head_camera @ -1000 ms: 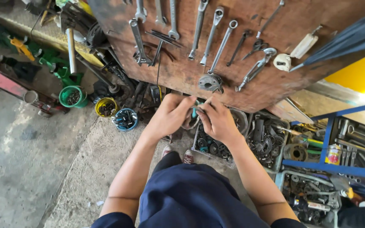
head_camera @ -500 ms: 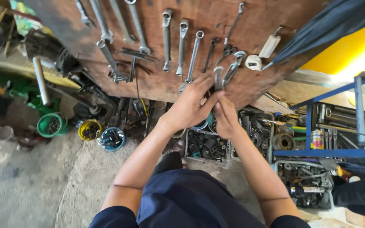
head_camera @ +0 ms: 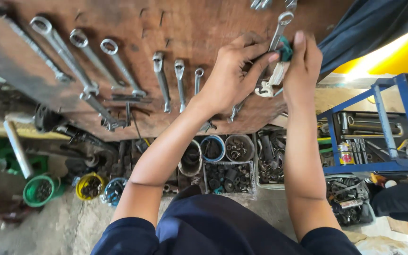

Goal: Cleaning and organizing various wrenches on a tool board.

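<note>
Both my hands are raised against a brown wooden tool board [head_camera: 190,28]. My left hand [head_camera: 232,71] and my right hand [head_camera: 303,66] together pinch a ring spanner [head_camera: 279,28] whose ring end points up against the board, with a bit of teal material [head_camera: 286,49] between the fingers. A white tool [head_camera: 272,80] hangs just under my hands. Several spanners [head_camera: 161,85] hang in a row on the board to the left.
Below the board sit tubs and crates of nuts and metal parts [head_camera: 230,163]. Green [head_camera: 38,189], yellow [head_camera: 88,185] and blue [head_camera: 114,189] small buckets stand on the floor at left. A blue metal rack [head_camera: 388,123] with tools stands at right.
My hands have risen up the board from its lower edge to its upper right, carrying the spanner. The view has tilted up and closer to the board.
</note>
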